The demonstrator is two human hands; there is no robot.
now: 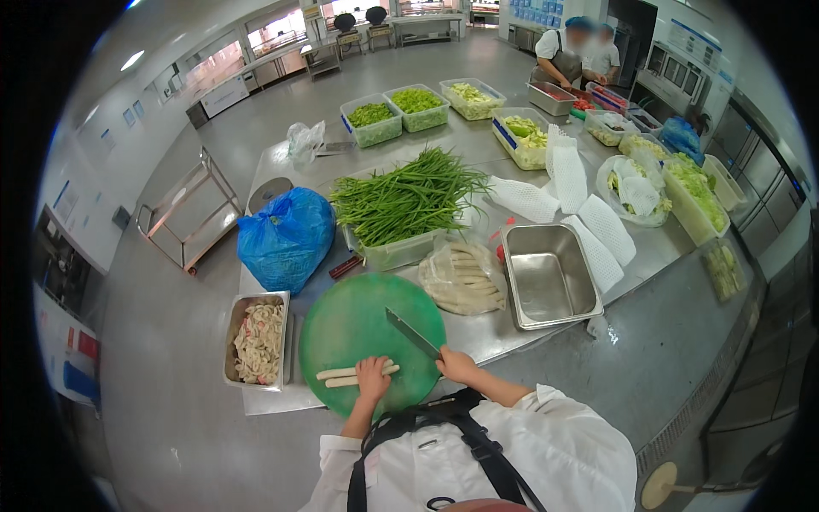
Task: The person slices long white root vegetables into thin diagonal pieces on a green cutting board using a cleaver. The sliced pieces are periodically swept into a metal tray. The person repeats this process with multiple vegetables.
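Note:
A round green cutting board (350,311) lies at the near edge of the metal table. My left hand (373,378) is closed over two long whitish sticks (339,375) lying side by side on it; their kind I cannot make out. With its fingers wrapped round the handle, my right hand (457,365) holds a kitchen knife (412,331). The blade points up and left over the board, apart from the sticks. More such sticks fill a clear plastic bag (465,275) just beyond the board. Left of the board, a steel pan (283,341) holds pale cut pieces with pinkish bits.
A blue plastic bag (287,239) and a tub heaped with long green stalks (409,198) stand behind the board. To the right is an empty steel pan (550,277) beside white textured sheets (610,243). Several vegetable tubs line the table; two people (563,64) work far right.

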